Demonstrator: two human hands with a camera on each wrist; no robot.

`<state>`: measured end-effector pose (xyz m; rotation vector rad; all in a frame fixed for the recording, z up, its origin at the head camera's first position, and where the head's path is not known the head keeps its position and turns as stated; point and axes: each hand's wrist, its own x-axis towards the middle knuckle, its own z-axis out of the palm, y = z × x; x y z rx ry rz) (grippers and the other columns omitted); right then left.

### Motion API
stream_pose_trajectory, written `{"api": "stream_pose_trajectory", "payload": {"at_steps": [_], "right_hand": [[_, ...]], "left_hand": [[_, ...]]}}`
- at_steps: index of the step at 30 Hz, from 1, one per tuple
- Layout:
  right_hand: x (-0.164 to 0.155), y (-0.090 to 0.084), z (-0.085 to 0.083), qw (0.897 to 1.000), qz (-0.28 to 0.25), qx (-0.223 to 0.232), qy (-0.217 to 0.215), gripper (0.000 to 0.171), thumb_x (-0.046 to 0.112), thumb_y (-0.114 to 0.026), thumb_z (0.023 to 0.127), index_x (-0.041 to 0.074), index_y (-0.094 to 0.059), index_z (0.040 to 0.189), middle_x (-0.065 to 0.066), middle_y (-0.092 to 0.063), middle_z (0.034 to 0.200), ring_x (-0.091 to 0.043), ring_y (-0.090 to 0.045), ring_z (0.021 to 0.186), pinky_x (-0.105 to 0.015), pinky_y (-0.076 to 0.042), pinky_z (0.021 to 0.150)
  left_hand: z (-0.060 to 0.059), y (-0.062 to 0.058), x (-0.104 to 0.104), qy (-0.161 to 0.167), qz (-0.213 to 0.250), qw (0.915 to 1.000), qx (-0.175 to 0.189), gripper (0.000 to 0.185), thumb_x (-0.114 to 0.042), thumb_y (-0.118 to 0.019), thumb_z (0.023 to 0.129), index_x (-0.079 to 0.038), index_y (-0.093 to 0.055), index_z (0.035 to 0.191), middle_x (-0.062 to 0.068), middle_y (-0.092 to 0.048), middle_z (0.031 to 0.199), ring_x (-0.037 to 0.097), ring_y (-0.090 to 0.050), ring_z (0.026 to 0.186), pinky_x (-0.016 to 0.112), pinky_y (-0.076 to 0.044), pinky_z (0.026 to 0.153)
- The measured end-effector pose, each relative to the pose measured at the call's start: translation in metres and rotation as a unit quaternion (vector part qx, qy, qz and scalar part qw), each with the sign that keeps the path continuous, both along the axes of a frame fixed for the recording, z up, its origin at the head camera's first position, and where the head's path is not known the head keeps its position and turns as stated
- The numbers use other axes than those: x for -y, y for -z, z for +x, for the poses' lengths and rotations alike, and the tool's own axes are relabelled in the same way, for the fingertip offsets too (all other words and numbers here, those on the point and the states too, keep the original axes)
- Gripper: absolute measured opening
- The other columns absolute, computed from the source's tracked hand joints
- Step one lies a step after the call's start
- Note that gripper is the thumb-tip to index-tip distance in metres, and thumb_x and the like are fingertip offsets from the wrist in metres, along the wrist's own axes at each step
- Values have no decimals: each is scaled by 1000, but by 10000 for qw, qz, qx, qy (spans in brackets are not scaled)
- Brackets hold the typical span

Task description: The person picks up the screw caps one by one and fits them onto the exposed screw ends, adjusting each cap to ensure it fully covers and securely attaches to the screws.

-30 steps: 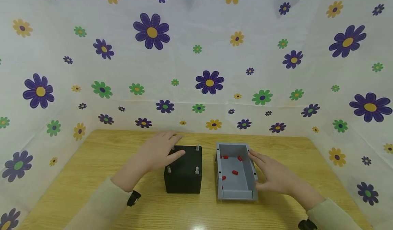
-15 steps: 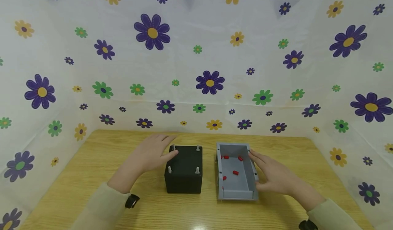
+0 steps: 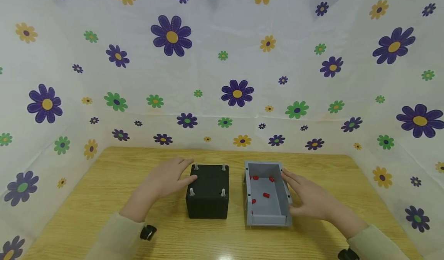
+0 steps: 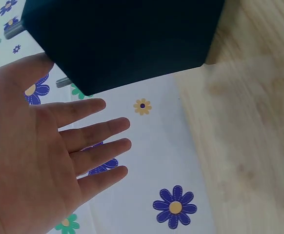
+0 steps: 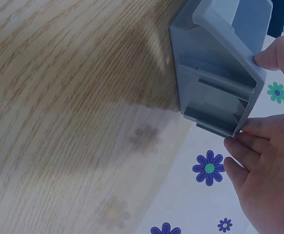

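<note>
A black block [image 3: 207,206] stands on the table in the head view, with a metal pin [image 3: 223,193] upright near each top corner. My left hand [image 3: 158,182] is at its left side, thumb tip overlapping the block's top edge. In the left wrist view, that hand's palm [image 4: 30,156] shows with fingers straight and spread, nothing in them. To the right of the block sits a grey open-front bin [image 3: 268,220] holding several small red cylinders [image 3: 266,195]. My right hand [image 3: 310,198] touches the bin's right wall with thumb and fingertips at the rim, seen in the right wrist view too.
Both things stand on a wood-grain table [image 3: 166,237], a narrow strip of it between them. A white flower-patterned cloth [image 3: 208,71] rises behind the table and at both sides.
My left hand has drawn back to the left from over the block's top, uncovering the far left pin. My right hand and the bin have not moved.
</note>
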<state>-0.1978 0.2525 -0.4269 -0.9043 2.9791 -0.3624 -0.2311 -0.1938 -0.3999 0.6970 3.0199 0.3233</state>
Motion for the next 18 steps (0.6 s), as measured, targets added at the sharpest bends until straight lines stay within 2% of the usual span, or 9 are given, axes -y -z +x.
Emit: {"api": "stream_pose_trajectory", "payload": {"at_steps": [5,10,14,18], "right_hand": [[0,0,0,10000,-29,39,15,95,35,-77,83,-5,-40,160,-21,-40,168,-45,-52,145,-61,-49,113],[0,-1,0,9999,-16,87,57,95,36,-77,83,-4,-39,160,-21,-39,168,-45,-51,145,-61,-49,113],[1,-1,1,9999,2,88,79,95,36,-77,83,-4,-39,160,-21,-39,168,-45,-51,145,-61,-49,113],[1,-1,1,10000,12,69,70,95,36,-77,83,-4,-39,160,-21,-40,168,-45,-51,146,-61,-48,113]], "left_hand": [[2,2,0,-70,189,9995,228,67,-53,-52,108,-7,-49,158,20,-56,156,43,-53,144,61,-42,119],[4,6,0,-163,563,9965,594,71,-55,-50,109,-4,-49,157,23,-52,159,46,-49,147,63,-39,121],[3,13,2,-283,969,9912,855,74,-56,-50,108,0,-48,157,25,-49,161,47,-44,150,63,-36,123],[2,19,3,-385,1499,9816,1119,76,-55,-53,108,1,-45,158,25,-50,159,47,-46,149,63,-37,123]]}}
